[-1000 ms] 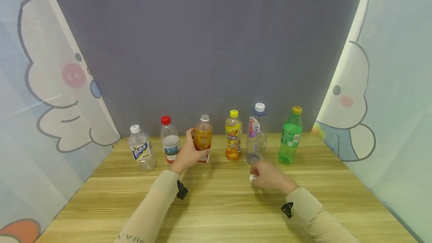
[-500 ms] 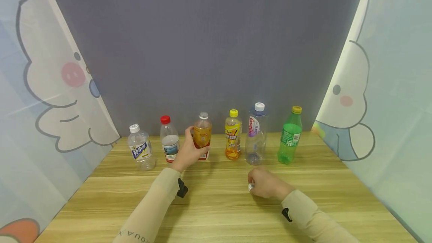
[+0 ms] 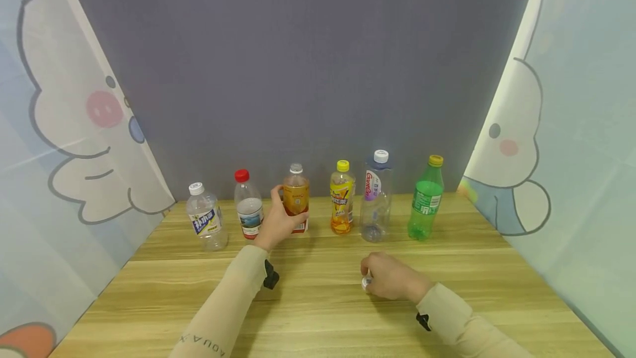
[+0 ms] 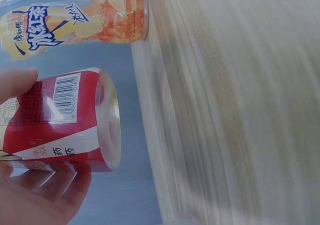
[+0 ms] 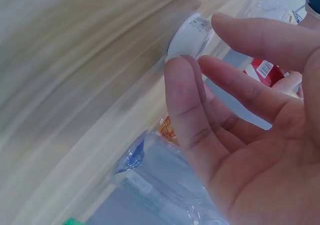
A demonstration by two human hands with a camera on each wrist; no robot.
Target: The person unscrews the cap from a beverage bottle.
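Note:
My left hand (image 3: 279, 225) grips a bottle with a gold and red label (image 3: 296, 198), between the red-capped bottle and the yellow-capped one. In the left wrist view, its red base (image 4: 95, 120) hangs a little above the table, thumb on one side, fingers round the other. The bottle's neck looks pale; whether it bears a cap is too small to tell. Low over the table, in front of the tall clear bottle (image 3: 376, 203), my right hand (image 3: 392, 276) pinches a white bottle cap (image 5: 190, 37) between thumb and fingertips. The cap's edge (image 3: 366, 283) shows in the head view.
Along the back stand a clear white-capped bottle (image 3: 207, 220), a red-capped bottle (image 3: 249, 209), a yellow-capped iced tea bottle (image 3: 342, 203) and a green bottle (image 3: 426, 200). A grey curtain (image 3: 318, 70) hangs behind the wooden table (image 3: 318, 314).
My right hand has drawn back towards me and slightly left with the white cap. The left hand has shifted the gold and red bottle slightly left. The other bottles stay in place.

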